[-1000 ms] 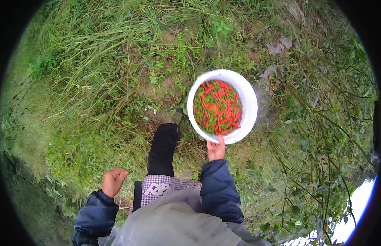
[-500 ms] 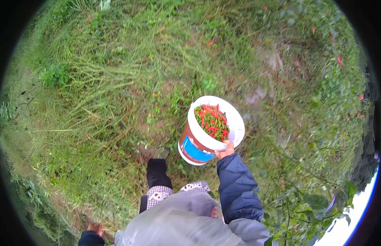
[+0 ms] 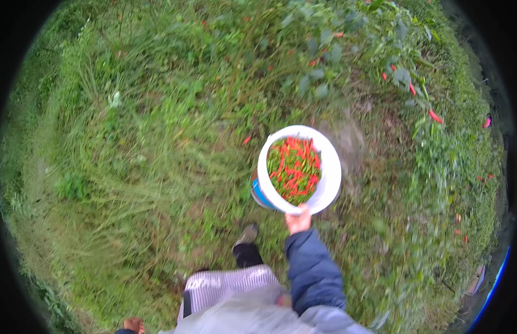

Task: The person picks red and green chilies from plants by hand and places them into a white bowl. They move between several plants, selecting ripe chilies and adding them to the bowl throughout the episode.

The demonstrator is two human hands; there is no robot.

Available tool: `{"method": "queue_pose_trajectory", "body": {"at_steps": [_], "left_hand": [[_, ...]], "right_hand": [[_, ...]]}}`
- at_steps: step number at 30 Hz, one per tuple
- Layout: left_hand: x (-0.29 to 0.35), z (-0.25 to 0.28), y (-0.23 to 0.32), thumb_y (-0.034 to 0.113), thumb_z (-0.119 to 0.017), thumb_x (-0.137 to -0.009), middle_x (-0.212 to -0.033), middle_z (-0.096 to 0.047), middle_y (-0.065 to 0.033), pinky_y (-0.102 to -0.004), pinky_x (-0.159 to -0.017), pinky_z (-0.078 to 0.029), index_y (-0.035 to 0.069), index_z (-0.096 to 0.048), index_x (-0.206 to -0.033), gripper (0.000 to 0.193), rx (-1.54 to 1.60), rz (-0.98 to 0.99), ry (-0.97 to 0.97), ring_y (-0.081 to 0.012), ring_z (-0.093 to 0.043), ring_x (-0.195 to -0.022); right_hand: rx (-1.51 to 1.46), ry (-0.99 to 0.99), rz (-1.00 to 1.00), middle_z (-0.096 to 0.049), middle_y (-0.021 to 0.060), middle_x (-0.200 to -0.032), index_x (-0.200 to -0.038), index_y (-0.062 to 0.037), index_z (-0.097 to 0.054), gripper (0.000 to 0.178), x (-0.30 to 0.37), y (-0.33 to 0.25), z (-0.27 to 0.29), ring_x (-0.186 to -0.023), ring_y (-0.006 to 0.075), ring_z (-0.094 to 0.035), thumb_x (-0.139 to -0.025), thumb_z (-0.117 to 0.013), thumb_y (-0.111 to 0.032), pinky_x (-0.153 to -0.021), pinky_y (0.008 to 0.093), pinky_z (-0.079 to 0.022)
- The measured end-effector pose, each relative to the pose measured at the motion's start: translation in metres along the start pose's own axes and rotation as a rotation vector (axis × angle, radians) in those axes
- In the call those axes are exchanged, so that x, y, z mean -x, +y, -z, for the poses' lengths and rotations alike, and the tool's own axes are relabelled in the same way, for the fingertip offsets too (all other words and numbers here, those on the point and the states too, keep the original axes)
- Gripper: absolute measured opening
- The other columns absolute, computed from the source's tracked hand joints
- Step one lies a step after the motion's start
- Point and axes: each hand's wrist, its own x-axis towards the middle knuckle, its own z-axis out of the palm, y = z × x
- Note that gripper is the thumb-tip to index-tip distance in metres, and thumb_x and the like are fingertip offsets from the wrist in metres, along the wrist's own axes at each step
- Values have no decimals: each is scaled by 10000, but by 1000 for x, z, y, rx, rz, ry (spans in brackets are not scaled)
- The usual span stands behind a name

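Observation:
My right hand (image 3: 298,221) grips the near rim of a white-rimmed bucket (image 3: 327,192), its arm stretched forward in a dark blue padded sleeve. Inside the bucket lies a heap of red and green chili peppers (image 3: 294,170). The bucket's side is brown with a blue patch, and it leans so that its mouth faces me. Low at the left edge, my left hand (image 3: 134,324) hangs away from the bucket. It is small and blurred, and how its fingers lie cannot be made out.
Grass and weeds (image 3: 119,183) cover the ground. Pepper plants (image 3: 400,78) with red pods stand ahead and to the right. One of my shoes (image 3: 247,234) is planted below the bucket; a translucent sheet-like garment (image 3: 242,317) covers my front.
The ground has slid toward me in the picture, and more pepper plants show ahead. The bucket's mouth now faces me more fully. My left hand has shifted lower in the picture.

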Motion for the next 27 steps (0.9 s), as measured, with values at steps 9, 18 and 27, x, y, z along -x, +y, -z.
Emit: {"method": "queue_pose_trajectory", "body": {"at_steps": [9, 18, 27], "left_hand": [[87, -131, 198, 76, -559, -827, -730, -583, -87, -295, -543, -527, -24, -575, -908, 130, -46, -494, -96, -155, -593, -639], [121, -115, 327, 27, -529, -833, -822, -600, -96, -293, -575, -543, -45, -500, -1107, 285, 1, -512, -227, -149, -595, -667], [143, -201, 499, -9, -478, -842, -811, -625, -120, -282, -622, -511, -30, -529, -1072, 237, -358, -765, -598, -168, -601, -684]], "right_hand": [[245, 577, -298, -547, 135, -1012, -1086, -23, -470, 284, -100, 14, 49, -896, 291, -560, -824, -481, -134, -783, 459, -504], [971, 337, -528, -537, 55, -1008, -1118, -71, -499, 521, -13, -73, 40, -913, 181, -509, -786, -634, -449, -722, 392, -465], [1122, 571, 394, -562, 75, -684, -849, -48, -538, 186, 123, -144, 93, -629, 237, -547, -828, -600, -222, -551, 420, -424]]}}
